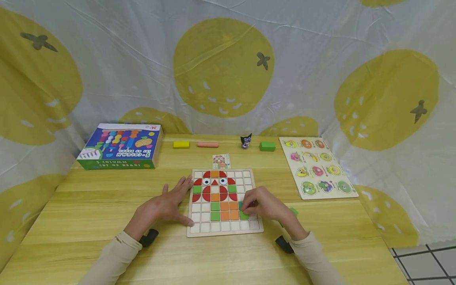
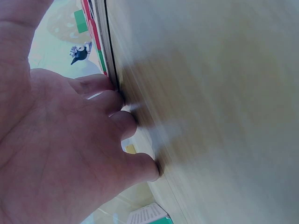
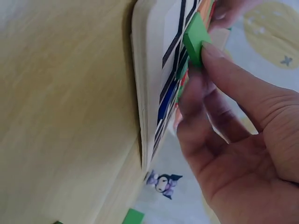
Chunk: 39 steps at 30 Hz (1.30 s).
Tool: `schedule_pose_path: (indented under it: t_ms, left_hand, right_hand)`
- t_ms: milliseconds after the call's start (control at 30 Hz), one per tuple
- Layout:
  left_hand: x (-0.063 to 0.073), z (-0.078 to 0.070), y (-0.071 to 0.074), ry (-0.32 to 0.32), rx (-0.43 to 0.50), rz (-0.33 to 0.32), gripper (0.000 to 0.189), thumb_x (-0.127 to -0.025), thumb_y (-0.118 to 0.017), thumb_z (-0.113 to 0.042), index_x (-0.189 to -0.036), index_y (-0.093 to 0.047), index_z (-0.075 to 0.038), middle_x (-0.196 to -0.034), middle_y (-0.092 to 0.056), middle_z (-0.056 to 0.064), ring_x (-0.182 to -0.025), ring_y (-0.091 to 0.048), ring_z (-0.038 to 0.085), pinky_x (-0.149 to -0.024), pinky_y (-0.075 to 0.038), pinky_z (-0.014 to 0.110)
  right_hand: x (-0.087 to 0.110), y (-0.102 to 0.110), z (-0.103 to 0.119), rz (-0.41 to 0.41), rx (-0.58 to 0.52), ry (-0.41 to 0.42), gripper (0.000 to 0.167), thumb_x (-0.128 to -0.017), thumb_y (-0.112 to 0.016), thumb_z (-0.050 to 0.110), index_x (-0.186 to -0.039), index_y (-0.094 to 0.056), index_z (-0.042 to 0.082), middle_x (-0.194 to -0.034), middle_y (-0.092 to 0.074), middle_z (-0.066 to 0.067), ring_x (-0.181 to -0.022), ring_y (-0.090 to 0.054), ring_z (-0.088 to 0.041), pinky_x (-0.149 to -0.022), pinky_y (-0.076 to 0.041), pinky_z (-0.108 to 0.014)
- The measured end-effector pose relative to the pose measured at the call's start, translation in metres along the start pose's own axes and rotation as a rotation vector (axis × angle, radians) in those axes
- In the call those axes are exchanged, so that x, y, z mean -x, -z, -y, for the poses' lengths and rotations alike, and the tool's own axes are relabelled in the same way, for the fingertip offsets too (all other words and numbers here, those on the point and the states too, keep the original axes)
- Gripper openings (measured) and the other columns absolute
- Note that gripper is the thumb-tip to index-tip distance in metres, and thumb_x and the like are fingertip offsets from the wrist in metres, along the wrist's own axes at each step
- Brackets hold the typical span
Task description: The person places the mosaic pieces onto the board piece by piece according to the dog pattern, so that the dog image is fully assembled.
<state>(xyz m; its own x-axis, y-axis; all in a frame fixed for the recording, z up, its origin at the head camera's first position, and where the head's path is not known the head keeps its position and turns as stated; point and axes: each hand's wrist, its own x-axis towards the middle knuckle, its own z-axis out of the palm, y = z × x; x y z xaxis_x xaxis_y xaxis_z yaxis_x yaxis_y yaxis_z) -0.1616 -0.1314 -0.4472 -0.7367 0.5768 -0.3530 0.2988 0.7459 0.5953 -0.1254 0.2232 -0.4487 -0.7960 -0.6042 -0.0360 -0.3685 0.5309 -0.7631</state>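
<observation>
A square wooden grid board (image 1: 224,234) lies on the table, bearing an owl-like pattern of red, orange, green and white tiles. My left hand (image 1: 167,204) rests at the board's left edge with fingers spread, the thumb at its lower left corner. In the left wrist view its fingertips lie along the board's side and the tabletop. Over the right part of the grid, my right hand (image 1: 265,204) pinches a green square tile (image 3: 196,37) between thumb and fingers. The tile is tilted against the grid in the right wrist view, close to a dark blue tile (image 3: 167,103).
Behind the board lies a small pattern card (image 1: 221,161). A bead-set box (image 1: 119,146) stands back left, and a fruit puzzle board (image 1: 295,174) lies at right. Between them are a yellow block (image 1: 181,145), pink stick (image 1: 208,145), figurine (image 1: 246,141) and green block (image 1: 267,146).
</observation>
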Motion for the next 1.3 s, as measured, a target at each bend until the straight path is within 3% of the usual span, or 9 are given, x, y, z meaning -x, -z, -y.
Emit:
schedule_pose_path:
  t_ms: [467,833,1067,1300]
  left_hand:
    - [-0.001,0.000,-0.001,0.001,0.004,0.006,0.135,-0.079,-0.095,-0.051,-0.173,-0.010,-0.005,-0.182,0.003,0.016,-0.166,0.005,0.042,-0.126,0.010,0.072]
    - [-0.002,0.000,-0.001,0.003,0.004,0.007,0.136,-0.078,-0.095,-0.052,-0.173,-0.011,-0.005,-0.182,0.003,0.016,-0.166,0.005,0.043,-0.126,0.010,0.072]
    - [-0.003,0.000,0.000,0.008,-0.002,0.007,0.136,-0.078,-0.095,-0.053,-0.174,-0.010,-0.006,-0.182,0.004,0.015,-0.166,0.005,0.042,-0.127,0.010,0.072]
    - [-0.001,0.000,0.000,0.014,0.006,0.018,0.136,-0.079,-0.095,-0.052,-0.174,-0.009,-0.006,-0.182,0.005,0.015,-0.167,0.006,0.041,-0.127,0.009,0.072]
  right_hand:
    - [-0.001,-0.006,0.001,-0.030,0.073,-0.031,0.011,-0.086,-0.087,-0.005,-0.087,-0.087,0.007,-0.087,-0.075,0.004,-0.081,-0.065,-0.003,-0.075,-0.060,-0.022]
    - [0.004,-0.001,0.001,-0.063,0.080,0.002,0.006,-0.090,-0.087,0.001,-0.089,-0.087,0.007,-0.089,-0.074,0.005,-0.082,-0.064,-0.004,-0.074,-0.058,-0.023]
    - [0.041,0.027,-0.020,-0.165,0.077,0.033,0.014,-0.089,-0.088,0.006,-0.103,-0.086,0.009,-0.090,-0.073,0.003,-0.073,-0.057,-0.013,-0.062,-0.044,-0.023]
    - [0.089,0.040,-0.043,-0.169,0.110,-0.063,0.027,-0.082,-0.095,0.010,-0.106,-0.085,0.009,-0.097,-0.077,-0.002,-0.080,-0.064,-0.021,-0.066,-0.051,-0.029]
